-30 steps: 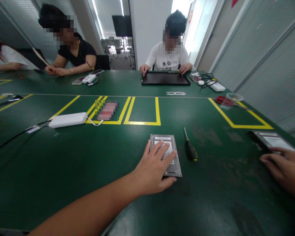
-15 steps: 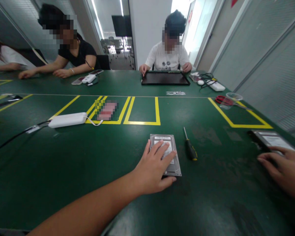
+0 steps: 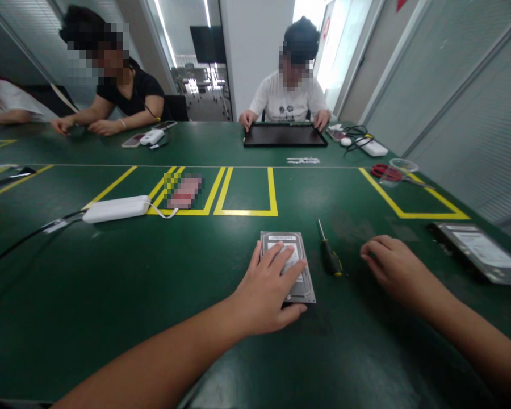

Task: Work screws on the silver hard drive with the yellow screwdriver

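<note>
Spread over a silver hard drive (image 3: pixel 304 288), my left hand (image 3: pixel 267 287) lies open, its fingers flat on the label and its thumb by the near edge. The drive rests on the green table. To its right lies a screwdriver (image 3: pixel 332 260) with a black and yellow handle, its tip pointing away from me. My right hand (image 3: pixel 392 262) is over the table just right of the screwdriver, apart from it. Its fingers are curled closed, and whatever they may hold is hidden. A second hard drive (image 3: pixel 479 250) lies farther right, untouched.
Yellow tape (image 3: pixel 244 213) marks off areas on the table. A white power bank (image 3: pixel 117 209) with cables lies left, beside a blurred phone (image 3: pixel 185 192). Red-handled pliers (image 3: pixel 383 171) and a clear plastic cup (image 3: pixel 403 165) are at the right. Opposite, a person holds a black panel (image 3: pixel 285 136).
My right hand has moved left, from beside the second hard drive to near the screwdriver. My left hand stays on the first drive. A co-worker's hand at the far left has drawn in.
</note>
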Action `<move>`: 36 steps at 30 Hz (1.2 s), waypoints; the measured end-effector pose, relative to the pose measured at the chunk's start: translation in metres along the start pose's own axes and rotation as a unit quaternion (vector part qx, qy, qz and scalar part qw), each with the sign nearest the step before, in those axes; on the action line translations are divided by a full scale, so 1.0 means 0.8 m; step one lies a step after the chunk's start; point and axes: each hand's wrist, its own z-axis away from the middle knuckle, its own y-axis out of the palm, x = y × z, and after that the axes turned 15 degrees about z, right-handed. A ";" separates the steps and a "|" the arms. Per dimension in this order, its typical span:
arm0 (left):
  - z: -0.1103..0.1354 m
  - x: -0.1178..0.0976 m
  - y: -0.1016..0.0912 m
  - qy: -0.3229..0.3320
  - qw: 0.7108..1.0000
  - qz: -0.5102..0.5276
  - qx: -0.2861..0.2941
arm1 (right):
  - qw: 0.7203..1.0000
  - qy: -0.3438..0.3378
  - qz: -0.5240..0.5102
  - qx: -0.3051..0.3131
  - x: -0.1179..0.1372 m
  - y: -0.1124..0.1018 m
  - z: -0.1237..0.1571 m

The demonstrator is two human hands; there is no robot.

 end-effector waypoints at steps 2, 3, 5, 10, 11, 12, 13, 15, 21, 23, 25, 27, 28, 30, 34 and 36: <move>0.000 0.000 -0.001 0.001 1.000 0.002 0.000 | 0.997 0.014 -0.078 0.002 0.011 0.000 0.002; 0.000 0.000 -0.001 0.001 1.000 0.004 0.000 | 0.995 0.019 -0.100 0.006 0.017 0.000 0.004; 0.000 -0.001 -0.001 0.002 1.000 0.005 -0.002 | 0.992 0.020 -0.121 0.012 0.030 0.001 0.011; 0.000 0.000 0.000 0.003 1.000 0.006 -0.004 | 0.991 -0.028 -0.130 -0.011 0.055 0.009 0.031; 0.000 0.000 0.000 0.003 1.000 0.006 -0.004 | 0.992 -0.034 -0.121 -0.022 0.058 0.011 0.033; 0.000 0.000 0.000 0.003 1.000 0.006 -0.004 | 0.993 -0.037 -0.108 -0.033 0.060 0.013 0.035; 0.000 0.000 0.000 0.003 1.000 0.006 -0.004 | 0.994 -0.039 -0.094 -0.044 0.061 0.015 0.036; 0.000 0.000 0.000 0.002 1.000 0.004 -0.004 | 0.995 -0.048 -0.064 -0.061 0.061 0.017 0.036; 0.000 0.000 -0.001 0.001 1.000 0.003 -0.001 | 0.991 -0.099 0.039 -0.077 0.066 0.010 0.031; 0.000 0.000 0.000 0.002 1.000 0.002 -0.003 | 0.989 -0.109 0.064 -0.076 0.069 0.005 0.029; 0.000 -0.001 0.000 0.003 1.000 -0.001 -0.005 | 0.987 -0.114 0.080 -0.075 0.071 0.001 0.026; 0.000 -0.001 0.000 0.004 1.000 -0.001 -0.005 | 0.986 -0.116 0.093 -0.068 0.072 -0.003 0.024; 0.000 -0.001 0.000 0.004 1.000 -0.001 -0.006 | 0.986 -0.116 0.097 -0.064 0.072 -0.006 0.023; 0.001 -0.002 0.000 0.004 1.000 0.000 -0.006 | 0.988 -0.106 0.095 -0.053 0.070 -0.011 0.021; 0.001 -0.001 0.000 0.003 1.000 0.001 -0.003 | 0.995 -0.073 0.052 -0.039 0.072 -0.031 0.013; 0.001 0.000 0.001 0.000 1.000 0.000 -0.002 | 0.998 -0.056 0.020 -0.036 0.079 -0.046 0.006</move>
